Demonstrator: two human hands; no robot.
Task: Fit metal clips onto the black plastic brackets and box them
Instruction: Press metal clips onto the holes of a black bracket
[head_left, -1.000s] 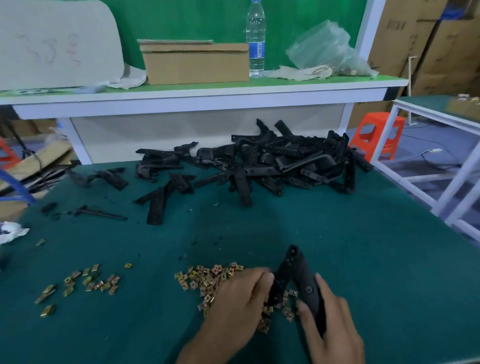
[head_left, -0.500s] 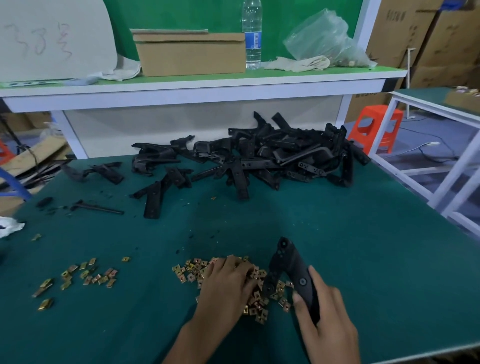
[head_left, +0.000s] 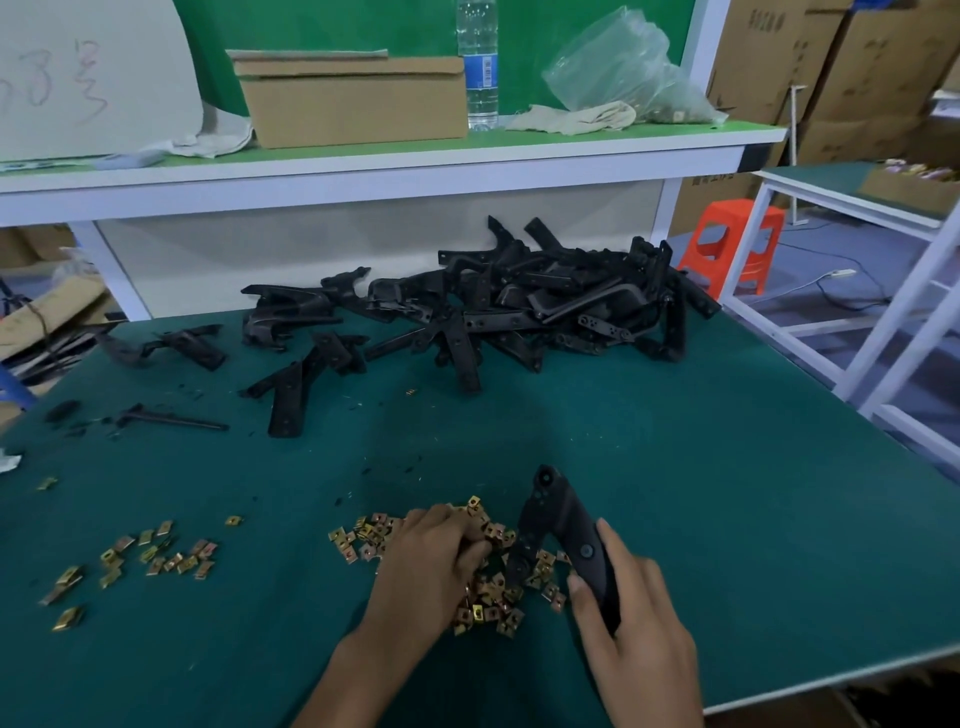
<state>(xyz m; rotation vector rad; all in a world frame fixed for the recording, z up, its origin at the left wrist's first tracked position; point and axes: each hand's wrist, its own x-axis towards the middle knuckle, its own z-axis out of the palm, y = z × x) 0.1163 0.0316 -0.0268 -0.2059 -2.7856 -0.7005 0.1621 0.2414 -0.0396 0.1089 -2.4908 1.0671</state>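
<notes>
Gripping a black bracket, my right hand rests beside the clip pile. My left hand curls into the clips; I cannot tell whether it pinches one.

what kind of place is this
Most likely a small factory assembly station: a heap of identical black brackets and loose metal clips lie on a green-matted workbench, with stacked cartons behind it.
</notes>
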